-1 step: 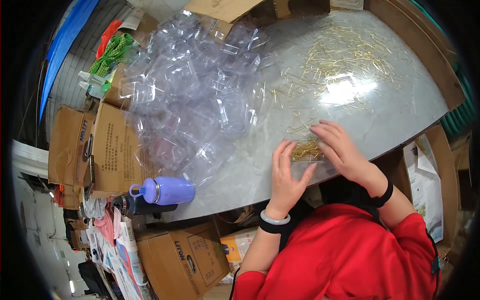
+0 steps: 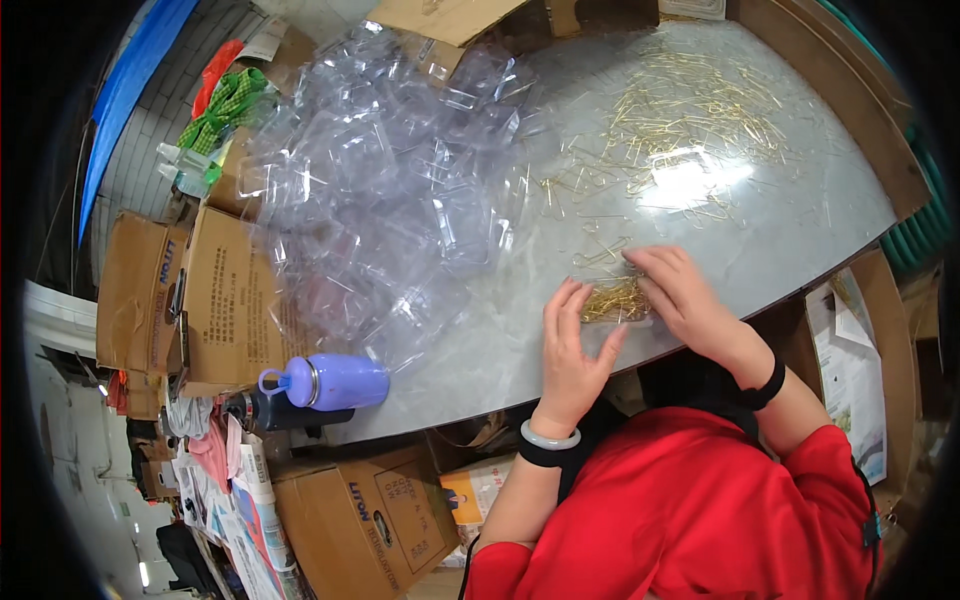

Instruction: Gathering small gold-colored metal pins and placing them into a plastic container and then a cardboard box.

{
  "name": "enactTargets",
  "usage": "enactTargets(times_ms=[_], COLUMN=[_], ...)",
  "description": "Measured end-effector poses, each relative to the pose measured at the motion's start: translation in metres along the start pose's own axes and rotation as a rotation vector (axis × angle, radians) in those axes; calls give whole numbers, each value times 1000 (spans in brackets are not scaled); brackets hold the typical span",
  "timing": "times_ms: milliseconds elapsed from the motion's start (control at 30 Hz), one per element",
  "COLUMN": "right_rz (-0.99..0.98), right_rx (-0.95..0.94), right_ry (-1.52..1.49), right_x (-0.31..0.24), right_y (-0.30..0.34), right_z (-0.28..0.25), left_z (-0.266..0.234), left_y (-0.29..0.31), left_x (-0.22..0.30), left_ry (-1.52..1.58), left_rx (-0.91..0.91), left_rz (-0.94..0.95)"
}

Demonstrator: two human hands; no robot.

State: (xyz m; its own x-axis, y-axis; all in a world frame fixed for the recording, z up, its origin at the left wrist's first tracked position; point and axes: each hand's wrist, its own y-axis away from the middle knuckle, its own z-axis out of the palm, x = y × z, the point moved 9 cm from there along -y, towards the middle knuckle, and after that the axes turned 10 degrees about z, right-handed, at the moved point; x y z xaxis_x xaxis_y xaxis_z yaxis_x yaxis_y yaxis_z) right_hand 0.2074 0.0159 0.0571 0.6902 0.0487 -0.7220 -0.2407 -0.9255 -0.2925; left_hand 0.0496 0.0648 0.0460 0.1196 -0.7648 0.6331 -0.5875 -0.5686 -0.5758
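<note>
A small bunch of gold wire hooks (image 2: 614, 300) lies between my hands near the table's front edge, seemingly in a shallow clear plastic box whose outline is hard to make out. My left hand (image 2: 572, 362) is at the bunch's left end, fingers stretched upward and thumb apart along the near side. Over the right end reaches my right hand (image 2: 697, 305), its fingers extended and slightly bent at the bunch's edge. No hook is plainly gripped in either hand. Just beyond the bunch lie a few loose hooks (image 2: 603, 250). Farther back spreads a larger heap of gold wire hooks (image 2: 695, 105).
Clear plastic boxes (image 2: 370, 190) form a big pile on the left of the grey table (image 2: 470, 370). A purple bottle (image 2: 345, 382) stands by the front left edge. Cardboard boxes (image 2: 235, 300) flank the left side, and a cardboard wall (image 2: 850, 80) borders the far right.
My right hand has shifted slightly toward me, and more of the hook bunch shows between the hands. My left hand has hardly moved.
</note>
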Motion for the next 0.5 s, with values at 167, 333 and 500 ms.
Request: enactTargets(times_ms=[167,333,500], right_rz=[256,474,593], right_rx=[-52,-46,-294], right_ry=[51,-132,-454], right_x=[5,0,-2], right_y=[17,48,62], right_z=[-3,3,26], left_z=[-15,-13,-7], left_y=[14,27,27], left_x=[-17,-22,29], left_ry=[-123,-145,-249], left_rx=[213,76,-43], left_rz=[-195,-178,50])
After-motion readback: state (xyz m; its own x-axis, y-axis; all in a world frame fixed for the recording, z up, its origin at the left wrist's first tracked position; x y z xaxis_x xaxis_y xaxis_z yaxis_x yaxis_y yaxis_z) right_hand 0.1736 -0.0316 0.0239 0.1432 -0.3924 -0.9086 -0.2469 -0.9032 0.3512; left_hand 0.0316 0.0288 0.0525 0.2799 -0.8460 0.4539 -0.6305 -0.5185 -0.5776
